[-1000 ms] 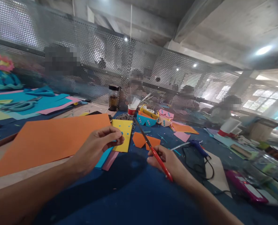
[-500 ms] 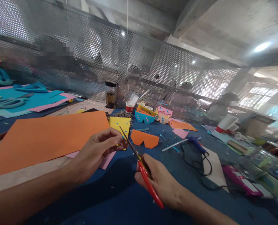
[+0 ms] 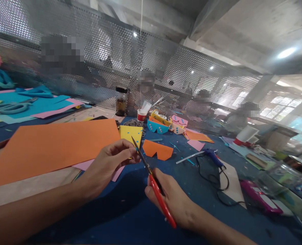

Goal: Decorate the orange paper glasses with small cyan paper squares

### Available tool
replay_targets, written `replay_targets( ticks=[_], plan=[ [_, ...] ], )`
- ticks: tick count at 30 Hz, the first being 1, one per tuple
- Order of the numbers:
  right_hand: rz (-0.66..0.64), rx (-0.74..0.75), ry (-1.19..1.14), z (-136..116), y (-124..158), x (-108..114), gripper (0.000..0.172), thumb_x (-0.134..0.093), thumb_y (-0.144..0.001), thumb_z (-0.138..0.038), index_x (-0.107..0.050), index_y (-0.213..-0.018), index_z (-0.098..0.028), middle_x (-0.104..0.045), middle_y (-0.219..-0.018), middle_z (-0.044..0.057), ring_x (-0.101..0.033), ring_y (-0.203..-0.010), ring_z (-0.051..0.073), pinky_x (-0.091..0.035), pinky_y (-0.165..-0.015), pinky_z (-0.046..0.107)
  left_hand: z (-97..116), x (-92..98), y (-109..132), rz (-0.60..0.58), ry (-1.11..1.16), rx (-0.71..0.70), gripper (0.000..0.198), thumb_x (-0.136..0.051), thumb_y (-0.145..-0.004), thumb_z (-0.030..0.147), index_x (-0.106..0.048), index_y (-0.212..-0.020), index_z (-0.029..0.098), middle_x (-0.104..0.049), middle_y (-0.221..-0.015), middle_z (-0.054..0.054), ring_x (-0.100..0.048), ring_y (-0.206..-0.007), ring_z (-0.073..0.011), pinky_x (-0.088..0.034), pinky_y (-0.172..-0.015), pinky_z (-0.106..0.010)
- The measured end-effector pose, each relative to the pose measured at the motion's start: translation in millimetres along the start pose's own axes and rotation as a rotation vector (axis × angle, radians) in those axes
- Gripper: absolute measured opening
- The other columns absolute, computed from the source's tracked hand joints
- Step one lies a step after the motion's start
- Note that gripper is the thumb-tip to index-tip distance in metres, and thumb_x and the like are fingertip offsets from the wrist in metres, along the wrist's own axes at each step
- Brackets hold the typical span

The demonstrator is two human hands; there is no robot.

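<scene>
My right hand (image 3: 170, 194) is wrapped round the red handles of a pair of scissors (image 3: 157, 190), their blades pointing up and to the left. The blades cross just beside the fingertips of my left hand (image 3: 117, 158). Those fingertips are pinched on a tiny blue scrap, seen only as a speck by the blade. Behind the left hand lies a yellow paper piece (image 3: 128, 132) with blue dots. To the right of the blades rests an orange paper glasses shape (image 3: 157, 149). A large orange sheet (image 3: 56, 148) lies left of my hands.
Finished-looking paper glasses (image 3: 158, 127) stand at the back near a paper cup (image 3: 141, 115) and a lidded jar (image 3: 121, 102). On the right lie a blue glue gun (image 3: 213, 158) with its cord and a magenta device (image 3: 260, 197). Other scissors (image 3: 13, 107) rest on blue sheets, far left.
The scissor blades have shifted slightly at the left fingertips. Both hands stay almost in place, and the view has moved a little.
</scene>
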State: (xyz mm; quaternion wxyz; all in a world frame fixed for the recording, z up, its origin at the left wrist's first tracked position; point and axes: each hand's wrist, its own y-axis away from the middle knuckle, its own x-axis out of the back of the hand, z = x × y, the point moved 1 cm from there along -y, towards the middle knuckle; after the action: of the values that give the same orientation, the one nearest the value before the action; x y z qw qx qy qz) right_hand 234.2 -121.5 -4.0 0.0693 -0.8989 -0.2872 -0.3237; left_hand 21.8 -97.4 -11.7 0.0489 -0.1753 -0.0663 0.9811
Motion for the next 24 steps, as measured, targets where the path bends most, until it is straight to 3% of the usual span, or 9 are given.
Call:
replay_targets(
  ticks=[24],
  plan=[
    [0.074, -0.010, 0.151, 4.0, -3.2, -2.5, 0.014, -0.054, -0.093, -0.028, -0.043, -0.085, -0.022, -0.055, -0.076, -0.003, -0.046, -0.065, 0.012, -0.032, -0.060, 0.025, -1.0, -3.4, 1.2, 0.005, -0.049, -0.009, 0.015, -0.073, -0.091, 0.032, -0.071, -0.081, 0.021, -0.072, -0.082, -0.001, -0.067, -0.083, -0.0168, -0.055, -0.084, -0.030]
  ],
)
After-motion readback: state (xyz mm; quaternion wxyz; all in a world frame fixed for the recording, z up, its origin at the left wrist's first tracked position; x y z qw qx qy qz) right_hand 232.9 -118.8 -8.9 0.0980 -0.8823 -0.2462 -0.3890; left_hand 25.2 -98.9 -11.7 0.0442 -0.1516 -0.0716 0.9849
